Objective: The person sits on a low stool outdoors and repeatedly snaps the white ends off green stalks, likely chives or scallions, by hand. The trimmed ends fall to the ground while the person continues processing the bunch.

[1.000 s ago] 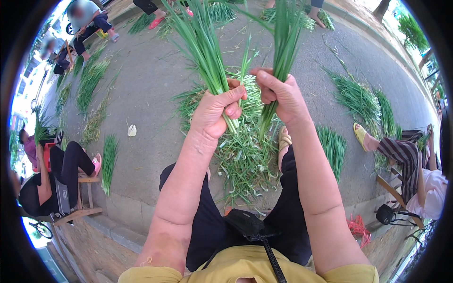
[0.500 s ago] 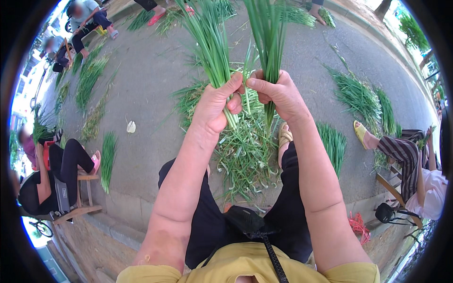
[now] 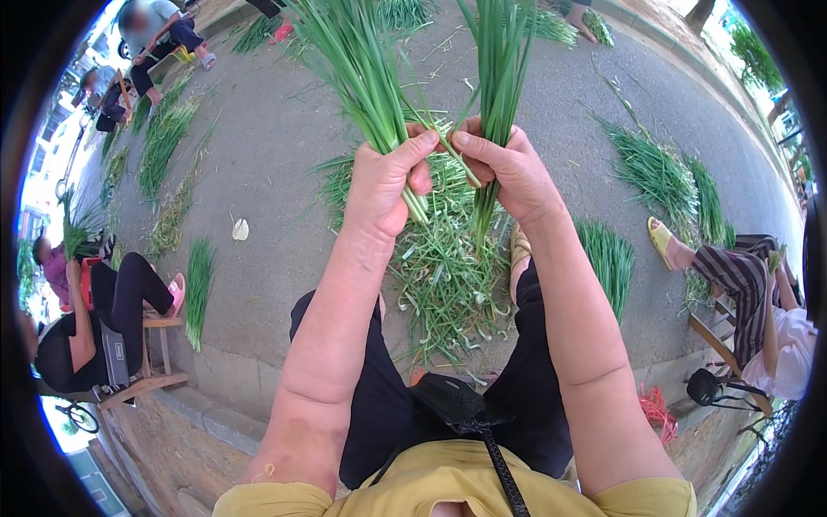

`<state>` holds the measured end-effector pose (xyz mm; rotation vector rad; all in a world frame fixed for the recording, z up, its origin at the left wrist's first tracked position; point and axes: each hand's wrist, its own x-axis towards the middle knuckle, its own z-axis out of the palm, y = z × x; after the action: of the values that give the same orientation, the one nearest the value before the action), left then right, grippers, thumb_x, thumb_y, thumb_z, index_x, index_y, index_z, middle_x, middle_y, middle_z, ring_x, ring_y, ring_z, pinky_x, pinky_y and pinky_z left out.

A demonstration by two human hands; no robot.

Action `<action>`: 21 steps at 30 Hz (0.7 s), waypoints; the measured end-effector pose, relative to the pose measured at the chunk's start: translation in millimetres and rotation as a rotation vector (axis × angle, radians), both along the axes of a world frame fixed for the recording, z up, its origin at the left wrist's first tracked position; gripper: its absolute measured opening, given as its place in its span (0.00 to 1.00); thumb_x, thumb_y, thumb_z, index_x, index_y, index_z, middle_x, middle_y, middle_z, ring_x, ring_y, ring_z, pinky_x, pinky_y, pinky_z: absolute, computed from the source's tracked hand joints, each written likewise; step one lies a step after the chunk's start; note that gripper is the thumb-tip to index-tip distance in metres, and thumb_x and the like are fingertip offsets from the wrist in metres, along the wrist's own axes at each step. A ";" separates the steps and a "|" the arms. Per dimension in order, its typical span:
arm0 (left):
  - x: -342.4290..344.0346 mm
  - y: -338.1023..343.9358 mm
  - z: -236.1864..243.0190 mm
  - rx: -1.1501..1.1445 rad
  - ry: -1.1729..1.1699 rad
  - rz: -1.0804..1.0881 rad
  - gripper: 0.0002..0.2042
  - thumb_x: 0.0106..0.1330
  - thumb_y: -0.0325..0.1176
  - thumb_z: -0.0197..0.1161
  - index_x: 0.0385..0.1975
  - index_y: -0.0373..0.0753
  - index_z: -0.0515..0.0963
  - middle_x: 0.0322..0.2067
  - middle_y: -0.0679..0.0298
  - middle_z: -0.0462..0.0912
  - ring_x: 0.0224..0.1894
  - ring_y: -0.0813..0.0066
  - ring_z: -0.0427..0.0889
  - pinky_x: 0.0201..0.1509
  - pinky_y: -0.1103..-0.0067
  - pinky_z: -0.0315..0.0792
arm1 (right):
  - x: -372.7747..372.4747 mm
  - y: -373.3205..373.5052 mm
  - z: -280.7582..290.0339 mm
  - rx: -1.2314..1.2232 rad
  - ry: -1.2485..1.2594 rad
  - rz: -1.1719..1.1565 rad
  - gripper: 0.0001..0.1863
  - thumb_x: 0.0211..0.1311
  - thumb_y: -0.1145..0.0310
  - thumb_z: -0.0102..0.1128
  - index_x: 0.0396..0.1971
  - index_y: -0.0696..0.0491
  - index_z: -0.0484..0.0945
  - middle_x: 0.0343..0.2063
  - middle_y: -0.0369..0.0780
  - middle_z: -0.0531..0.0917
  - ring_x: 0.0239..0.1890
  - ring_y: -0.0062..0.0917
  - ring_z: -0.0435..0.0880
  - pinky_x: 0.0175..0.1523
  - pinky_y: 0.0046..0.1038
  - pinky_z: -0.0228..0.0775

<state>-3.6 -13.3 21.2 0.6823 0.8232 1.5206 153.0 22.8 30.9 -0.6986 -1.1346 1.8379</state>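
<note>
My left hand (image 3: 385, 185) is closed around a bunch of long green garlic chives (image 3: 353, 82); their leaves point up and away, and the pale stem ends stick out below the fist. A second bunch of garlic chives (image 3: 500, 77) is held in my right hand (image 3: 515, 168), with its lower ends hanging under the fingers. Between the two thumbs, a single chive stalk (image 3: 459, 159) slants across, its pale end down toward the right hand. Both hands pinch near it. Beneath them lies a loose heap of chive trimmings (image 3: 448, 289) on the pavement, between my feet.
Chive bundles lie on the pavement at my right (image 3: 607, 267), at my left (image 3: 198, 293) and farther right (image 3: 646, 177). Seated people flank both sides, one in striped trousers (image 3: 728, 280). Red string (image 3: 657, 414) lies near my right elbow. A black pouch (image 3: 448, 401) rests on my lap.
The single stalk between my hands has tilted from nearly upright to a slant, its pale end now lower right. The left bunch leans farther left, and my left hand has shifted slightly left.
</note>
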 end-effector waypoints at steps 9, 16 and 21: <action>3.7 -4.4 6.5 0.078 0.106 0.097 0.07 0.55 0.26 0.66 0.30 0.34 0.76 0.19 0.67 0.75 0.14 0.85 0.67 0.16 0.85 0.61 | 1.5 0.5 -3.3 0.025 0.020 0.001 0.11 0.52 0.67 0.67 0.31 0.56 0.77 0.19 0.28 0.72 0.17 0.10 0.62 0.21 0.15 0.50; -2.0 -3.5 4.8 0.077 0.083 0.106 0.08 0.54 0.24 0.67 0.32 0.36 0.76 0.31 0.66 0.79 0.33 0.79 0.77 0.37 0.81 0.71 | 2.6 0.9 1.4 0.043 -0.157 0.017 0.14 0.44 0.68 0.72 0.31 0.57 0.80 0.18 0.31 0.75 0.16 0.12 0.66 0.21 0.18 0.55; -1.1 -4.8 5.6 0.089 0.084 0.106 0.09 0.54 0.23 0.67 0.33 0.35 0.76 0.32 0.64 0.79 0.34 0.77 0.77 0.38 0.81 0.71 | 1.9 1.4 -0.1 0.024 -0.120 0.002 0.13 0.45 0.70 0.71 0.30 0.59 0.80 0.17 0.31 0.75 0.17 0.13 0.66 0.21 0.17 0.56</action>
<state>-4.7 -18.2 26.8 0.7829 0.8699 1.6408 154.8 24.2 30.7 -0.8031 -1.2336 1.8009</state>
